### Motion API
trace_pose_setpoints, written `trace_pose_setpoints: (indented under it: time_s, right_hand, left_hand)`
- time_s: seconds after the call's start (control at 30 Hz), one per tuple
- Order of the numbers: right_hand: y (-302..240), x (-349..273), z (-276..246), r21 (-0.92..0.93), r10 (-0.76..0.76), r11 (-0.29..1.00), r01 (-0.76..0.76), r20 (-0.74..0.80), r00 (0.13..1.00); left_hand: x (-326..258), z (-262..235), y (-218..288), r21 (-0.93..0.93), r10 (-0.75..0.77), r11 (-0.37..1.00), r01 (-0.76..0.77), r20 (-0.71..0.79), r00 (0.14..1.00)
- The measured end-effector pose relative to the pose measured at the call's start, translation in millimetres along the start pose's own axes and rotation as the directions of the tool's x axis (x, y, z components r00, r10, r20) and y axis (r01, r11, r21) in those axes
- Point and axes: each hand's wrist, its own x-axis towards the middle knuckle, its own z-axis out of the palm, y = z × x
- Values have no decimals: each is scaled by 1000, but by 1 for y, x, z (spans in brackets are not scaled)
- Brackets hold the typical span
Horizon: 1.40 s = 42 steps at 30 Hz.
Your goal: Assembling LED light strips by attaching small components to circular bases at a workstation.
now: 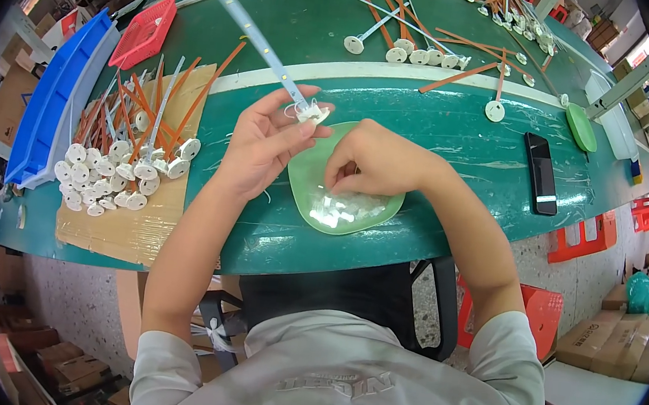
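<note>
My left hand [263,145] grips the white cap end [312,112] of a long pale strip rod [237,19] that slants up to the far left. My right hand [372,160] reaches fingers-down into a light green plate [304,173] on the green table, over several small clear and white parts [340,208]; whether it pinches one is hidden. Both hands are close together above the plate.
A pile of orange and white rods with round white discs [119,161] lies on cardboard [124,225] at the left. More such rods [420,43] lie farther back. A black phone [541,171] lies at the right, a green lid [581,127] beyond it. Blue and red bins [63,88] stand at the far left.
</note>
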Motion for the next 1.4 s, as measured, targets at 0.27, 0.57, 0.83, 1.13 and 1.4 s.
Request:
trace_pose_setpoints:
  time_s: [0.27,0.57,0.83,1.13,1.4]
  right_hand:
    - [2,0,-1,61,-18,998,24,-97,995]
    - [4,1,4,127,-15,991,44,-222,975]
    - [-2,-1,-5,134,-39,986,94,-362,932]
    - [2,1,-4,331,55,939,90,-405,913]
    - [3,1,-3,336,-11,924,181,-449,893]
  left_hand:
    - [2,1,-4,-9,73,997,-72,55,996]
    - [0,-4,-6,-63,70,996,-68,32,997]
    - [4,-12,-6,-88,244,964,-250,-71,967]
    - [2,-10,-5,-111,223,967,-227,-48,974]
    - [2,-13,-5,-85,246,964,-250,-61,967]
